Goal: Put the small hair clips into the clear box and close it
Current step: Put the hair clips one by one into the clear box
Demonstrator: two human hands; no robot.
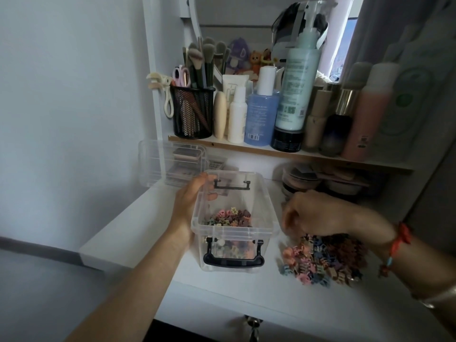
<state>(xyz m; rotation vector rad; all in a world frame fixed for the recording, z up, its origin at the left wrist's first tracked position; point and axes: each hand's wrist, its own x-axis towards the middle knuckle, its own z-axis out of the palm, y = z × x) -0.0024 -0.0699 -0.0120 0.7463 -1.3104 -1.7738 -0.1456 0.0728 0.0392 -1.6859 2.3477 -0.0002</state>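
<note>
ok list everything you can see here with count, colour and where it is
clear box: one, clear with black handles, open, mid desk
hair clips in box: many, mixed colours, on its floor
hair clips pile: many, mixed colours, desk right of box
lid: one, clear, behind box to the left
mesh pot: one, black, shelf left, holding brushes
bottles: several, white, blue, pink, along shelf
desk: one, white
left grip: hand holding box's left wall
right grip: hand over the pile, blurred

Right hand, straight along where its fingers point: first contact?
Probably the left edge of the hair clip pile below the right hand, beside the clear box; blur leaves depth unsure.
</note>
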